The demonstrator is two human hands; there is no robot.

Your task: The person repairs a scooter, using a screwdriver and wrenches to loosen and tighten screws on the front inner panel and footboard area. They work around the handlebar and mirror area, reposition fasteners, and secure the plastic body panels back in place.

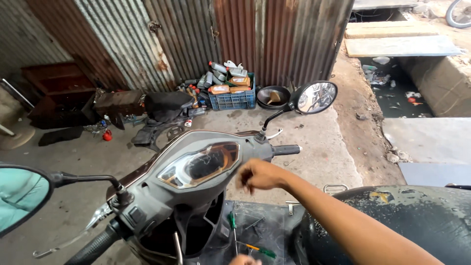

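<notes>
At the far left a round mirror (22,196) is sticking out on its stalk above the left handlebar grip (93,248) and its brake lever (68,240). Further right the scooter's instrument cluster (201,164) is sitting in the grey handlebar cowl (162,196), tilted up toward the camera. Below it, green-handled screwdrivers (233,221) are lying on the dark footboard (265,230). At the bottom edge only a sliver of the left hand (244,260) is showing just beside those screwdrivers; whether it is gripping anything cannot be told. The right hand (260,175) is hovering blurred and loosely clenched just right of the cluster, grasping nothing visible, near the right grip (286,149). The black seat (402,221) is lying under the forearm.
</notes>
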